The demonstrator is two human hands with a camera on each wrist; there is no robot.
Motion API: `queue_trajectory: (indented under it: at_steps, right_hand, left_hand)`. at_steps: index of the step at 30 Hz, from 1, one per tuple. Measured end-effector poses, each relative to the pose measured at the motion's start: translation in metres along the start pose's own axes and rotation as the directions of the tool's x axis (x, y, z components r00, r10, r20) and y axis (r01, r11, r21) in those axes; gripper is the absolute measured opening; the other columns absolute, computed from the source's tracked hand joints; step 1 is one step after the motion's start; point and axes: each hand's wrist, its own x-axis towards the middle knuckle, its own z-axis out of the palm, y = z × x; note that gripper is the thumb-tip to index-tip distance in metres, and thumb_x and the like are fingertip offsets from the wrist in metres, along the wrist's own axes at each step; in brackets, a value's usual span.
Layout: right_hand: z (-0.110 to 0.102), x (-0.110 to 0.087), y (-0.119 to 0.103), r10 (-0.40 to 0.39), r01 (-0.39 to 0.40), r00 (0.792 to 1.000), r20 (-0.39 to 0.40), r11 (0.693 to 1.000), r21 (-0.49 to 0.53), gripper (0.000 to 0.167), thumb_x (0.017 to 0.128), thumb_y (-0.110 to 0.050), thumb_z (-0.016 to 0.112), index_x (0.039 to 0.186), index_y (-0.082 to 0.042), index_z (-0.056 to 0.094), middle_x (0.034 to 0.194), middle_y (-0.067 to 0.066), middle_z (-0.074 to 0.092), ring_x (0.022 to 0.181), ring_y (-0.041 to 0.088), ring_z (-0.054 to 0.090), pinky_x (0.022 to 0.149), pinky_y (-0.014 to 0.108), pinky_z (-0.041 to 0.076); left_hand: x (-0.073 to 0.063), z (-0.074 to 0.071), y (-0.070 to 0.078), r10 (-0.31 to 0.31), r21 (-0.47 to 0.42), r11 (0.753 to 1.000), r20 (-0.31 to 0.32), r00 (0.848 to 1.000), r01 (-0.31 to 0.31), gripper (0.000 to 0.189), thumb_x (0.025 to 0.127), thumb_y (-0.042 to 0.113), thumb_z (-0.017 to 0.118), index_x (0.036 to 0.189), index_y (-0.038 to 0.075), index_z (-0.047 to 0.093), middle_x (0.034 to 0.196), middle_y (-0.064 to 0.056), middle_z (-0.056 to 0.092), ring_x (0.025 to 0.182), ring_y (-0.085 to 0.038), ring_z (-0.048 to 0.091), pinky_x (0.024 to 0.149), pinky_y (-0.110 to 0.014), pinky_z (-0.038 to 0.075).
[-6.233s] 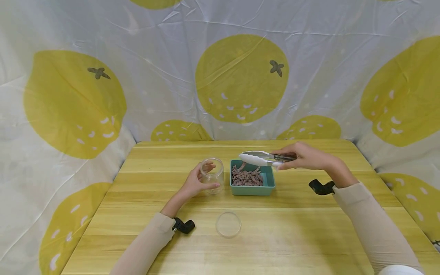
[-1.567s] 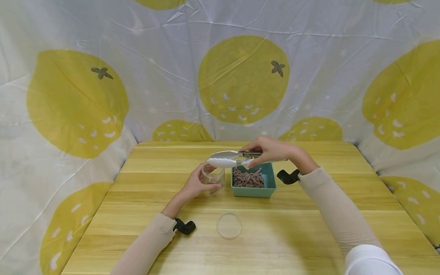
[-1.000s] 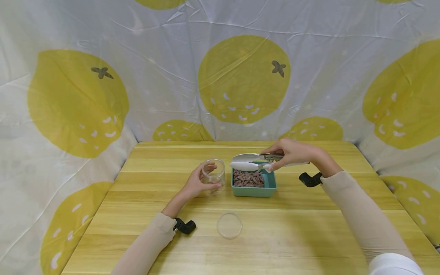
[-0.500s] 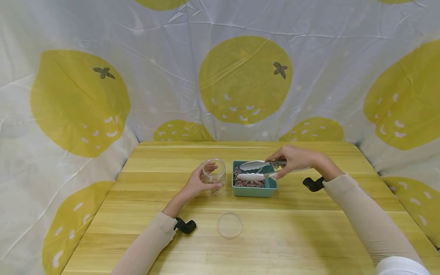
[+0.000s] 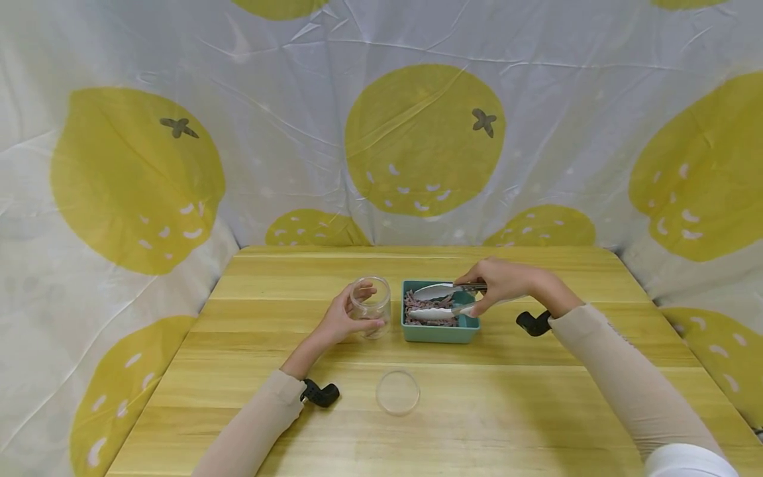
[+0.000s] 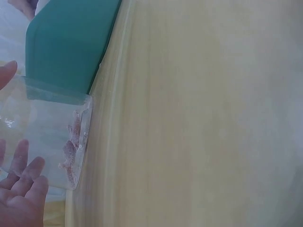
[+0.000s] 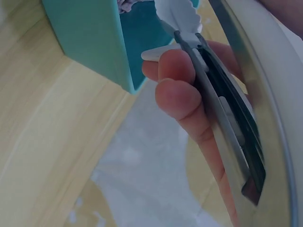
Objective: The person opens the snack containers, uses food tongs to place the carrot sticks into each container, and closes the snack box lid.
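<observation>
My left hand grips a clear, uncapped jar standing upright on the table, the thumb in front and fingers round the far side. A few pinkish strips lie at the jar's bottom in the left wrist view. Just right of the jar sits a teal rectangular box, partly filled with brownish-pink, meat-like strips. My right hand holds metal tongs with white scalloped tips. Those tips are spread apart and down among the strips; whether they pinch any is hidden.
A round clear lid lies flat on the wooden table, nearer me than the jar and box. Black camera mounts stick out from both wrists. Behind the table hangs a lemon-print curtain.
The tongs were over the jar's mouth 1.6 s ago. Since then my right hand has moved right and lowered their tips into the box. My left hand and the jar have stayed put.
</observation>
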Motion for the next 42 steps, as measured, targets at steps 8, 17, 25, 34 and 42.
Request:
queue_trajectory:
  at_steps: [8,17,25,34,42]
  right_hand:
    - [0.0032,0.0012,-0.0057,-0.020,0.021,1.000,0.014,0.998,-0.054,0.066,0.086,-0.024,0.081,0.138,0.007,0.054,0.070,-0.007,0.048,0.048,0.007,0.019,0.055,0.026,0.030]
    - [0.0048,-0.0013,-0.0052,-0.035,0.035,0.999,0.003,0.998,-0.046,0.061,0.088,-0.024,0.079,0.135,0.008,0.057,0.117,0.014,0.068,0.050,0.006,0.022,0.060,0.028,0.038]
    - [0.0048,-0.0031,-0.0068,-0.023,0.023,1.000,0.001,0.999,-0.045,0.059,0.086,-0.019,0.080,0.134,0.007,0.058,0.094,0.000,0.065,0.051,0.006,0.024,0.055,0.026,0.033]
    - [0.0077,-0.0003,-0.0080,-0.008,0.008,1.000,0.002,0.997,-0.082,0.060,0.085,-0.019,0.081,0.135,0.006,0.058,0.078,-0.003,0.058,0.049,0.006,0.022,0.055,0.025,0.032]
    - [0.0103,-0.0043,-0.0094,-0.057,0.056,0.998,-0.010,0.996,-0.070,0.056,0.088,-0.019,0.078,0.133,0.009,0.058,0.071,-0.003,0.051,0.047,0.004,0.021,0.056,0.025,0.036]
  left_hand:
    - [-0.0012,-0.0006,-0.0003,0.005,0.017,1.000,-0.010,1.000,-0.004,0.080,0.077,-0.006,0.083,0.145,-0.003,0.040,0.144,-0.028,0.046,0.138,-0.037,0.041,0.113,-0.056,0.030]
    - [-0.0002,-0.0001,-0.0005,-0.005,0.011,1.000,-0.008,1.000,0.006,0.081,0.077,-0.008,0.082,0.145,-0.002,0.040,0.145,-0.027,0.046,0.138,-0.037,0.040,0.114,-0.055,0.029]
    - [-0.0009,0.0015,-0.0033,-0.011,0.019,1.000,-0.003,1.000,0.011,0.080,0.078,-0.008,0.081,0.146,-0.003,0.039,0.145,-0.029,0.045,0.141,-0.040,0.036,0.114,-0.056,0.027]
    - [-0.0016,0.0002,-0.0013,-0.011,0.028,1.000,-0.009,1.000,0.011,0.078,0.078,-0.005,0.083,0.145,0.000,0.042,0.144,-0.024,0.048,0.140,-0.037,0.037,0.115,-0.055,0.027]
    - [-0.0010,-0.0003,-0.0020,-0.007,0.030,1.000,0.000,1.000,0.007,0.078,0.079,-0.003,0.083,0.145,0.001,0.041,0.144,-0.022,0.048,0.140,-0.037,0.037,0.114,-0.056,0.027]
